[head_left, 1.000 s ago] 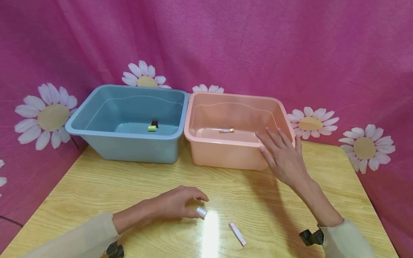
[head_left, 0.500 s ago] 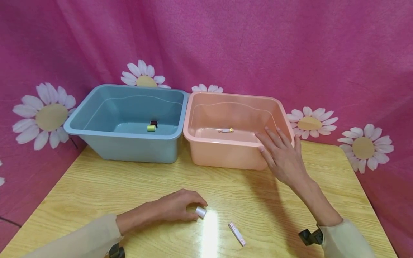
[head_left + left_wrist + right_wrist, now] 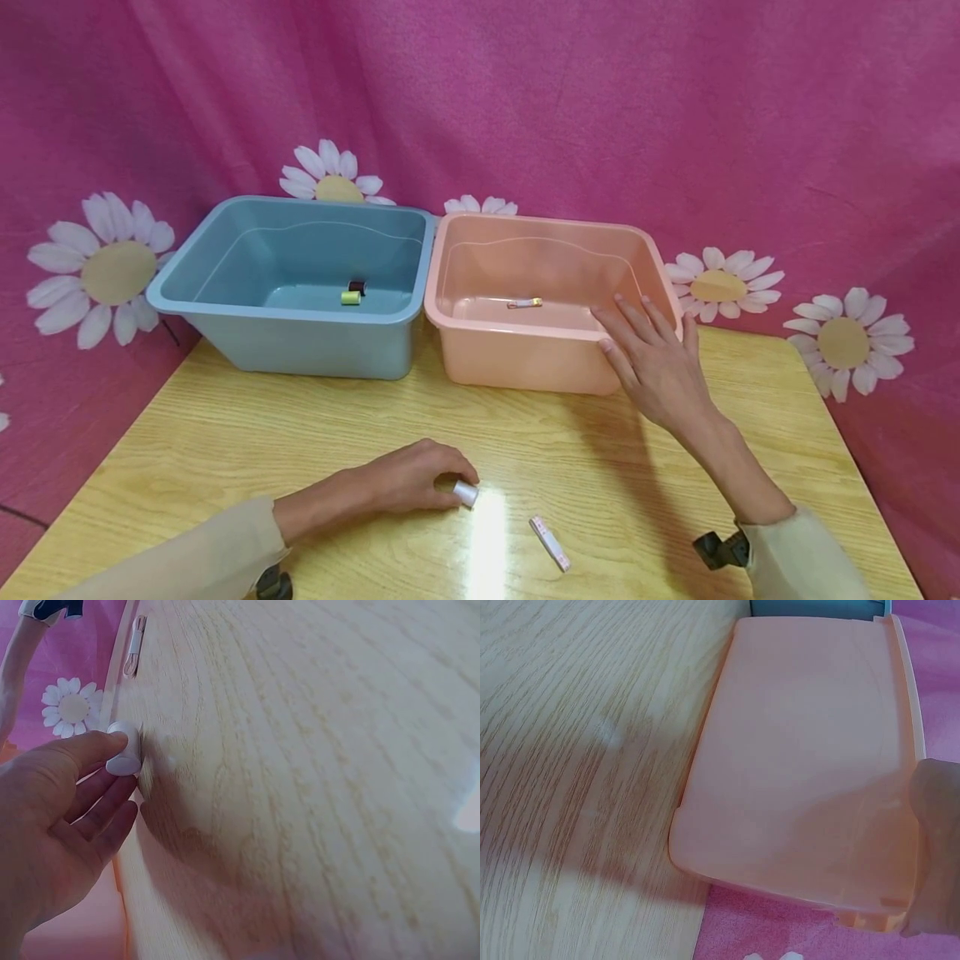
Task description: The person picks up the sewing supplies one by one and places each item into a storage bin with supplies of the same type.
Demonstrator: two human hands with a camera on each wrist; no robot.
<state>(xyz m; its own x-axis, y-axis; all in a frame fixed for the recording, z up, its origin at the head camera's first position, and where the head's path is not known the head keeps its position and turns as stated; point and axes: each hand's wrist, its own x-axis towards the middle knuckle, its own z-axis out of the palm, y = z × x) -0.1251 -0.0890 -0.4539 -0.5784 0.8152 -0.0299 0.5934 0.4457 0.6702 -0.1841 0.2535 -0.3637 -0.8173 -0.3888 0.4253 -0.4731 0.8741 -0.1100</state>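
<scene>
My left hand (image 3: 412,477) pinches a white thread spool (image 3: 466,493) between thumb and fingers, low over the table. In the left wrist view, the thumb (image 3: 101,746) lies across the spool (image 3: 124,754) and the other fingers are behind and below it. A pale pink looped bundle of thread with a white band (image 3: 550,543) lies to the spool's right. My right hand (image 3: 660,367), fingers spread, rests over the front right rim of the pink bin (image 3: 525,362). In the right wrist view, part of this hand (image 3: 937,840) shows at the bin's edge.
Left of the pink bin stands a blue bin (image 3: 315,346), holding a yellow-green spool (image 3: 350,297) and a dark brown spool (image 3: 358,287). Inside the pink bin lies a small banded bundle (image 3: 524,303). A pink flowered curtain (image 3: 570,108) hangs behind the wooden table (image 3: 337,417).
The left hand's fingers have come together on the white spool, which they stood apart around one second ago. My right hand stays on the pink bin's rim.
</scene>
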